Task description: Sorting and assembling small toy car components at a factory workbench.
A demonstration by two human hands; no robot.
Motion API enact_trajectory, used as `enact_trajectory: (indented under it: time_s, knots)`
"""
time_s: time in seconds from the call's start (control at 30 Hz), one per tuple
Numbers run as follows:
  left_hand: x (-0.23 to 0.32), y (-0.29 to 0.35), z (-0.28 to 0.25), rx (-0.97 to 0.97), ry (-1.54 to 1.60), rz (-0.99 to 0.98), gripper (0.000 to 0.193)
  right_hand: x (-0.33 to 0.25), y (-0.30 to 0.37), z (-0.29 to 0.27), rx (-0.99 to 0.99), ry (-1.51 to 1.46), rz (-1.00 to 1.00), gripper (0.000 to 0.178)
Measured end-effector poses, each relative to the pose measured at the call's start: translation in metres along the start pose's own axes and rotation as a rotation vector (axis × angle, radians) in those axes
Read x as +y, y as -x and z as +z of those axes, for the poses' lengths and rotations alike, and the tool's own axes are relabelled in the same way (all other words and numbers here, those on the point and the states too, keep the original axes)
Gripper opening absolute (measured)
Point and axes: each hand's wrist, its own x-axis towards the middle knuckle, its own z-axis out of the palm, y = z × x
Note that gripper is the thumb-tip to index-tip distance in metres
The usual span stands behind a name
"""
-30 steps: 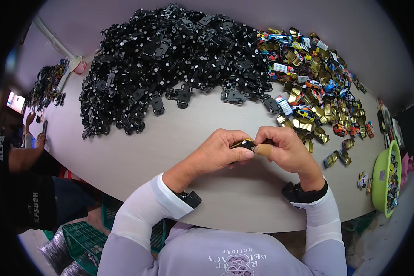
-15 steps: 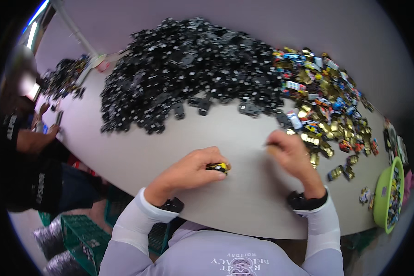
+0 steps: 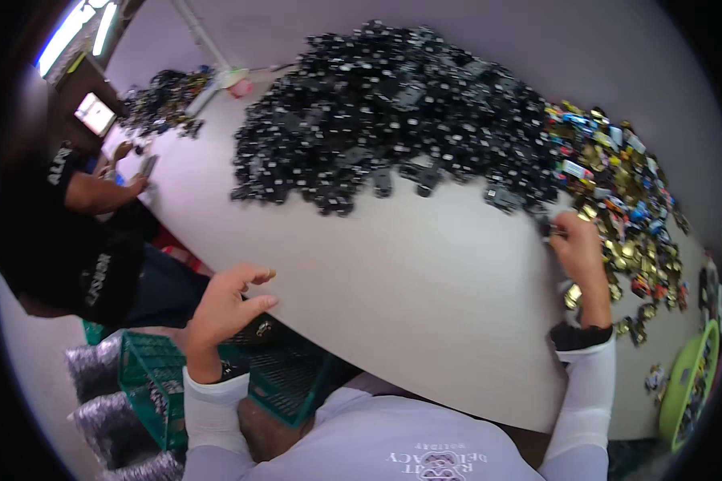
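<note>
My left hand (image 3: 229, 309) hovers past the table's near left edge, above a green plastic crate (image 3: 277, 385), fingers apart and holding nothing. A small yellowish item (image 3: 261, 328) shows just under it, over the crate. My right hand (image 3: 578, 248) reaches across the pale table (image 3: 425, 289) to where the big heap of black toy car parts (image 3: 393, 120) meets the pile of gold and coloured toy car bodies (image 3: 626, 208). Its fingertips pinch a small black part (image 3: 555, 232) at the heap's edge.
A person in a black shirt (image 3: 72, 248) sits at the left with a phone in hand. A second heap of dark parts (image 3: 160, 100) lies at the far left end. A lime green bowl (image 3: 682, 385) stands at the right. Silvery bags (image 3: 96, 377) lie on the floor.
My hands have parted. The left swung off the table's left edge and opened over the crate, and the small yellow car it held is gone. The right reached out to the piles.
</note>
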Motion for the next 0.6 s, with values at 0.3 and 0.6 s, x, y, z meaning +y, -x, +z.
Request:
enact_trajectory:
  time_s: [0.3, 0.6]
  knots:
    - [0.145, -0.114, 0.148, -0.165, -0.043, 0.779, 0.025, -0.008, 0.000, -0.013, 0.063, -0.224, 0.167, 0.013]
    - [0.193, -0.141, 0.215, -0.254, -0.254, 0.816, 0.026, 0.011, -0.003, -0.011, 0.175, 0.110, 0.141, 0.022]
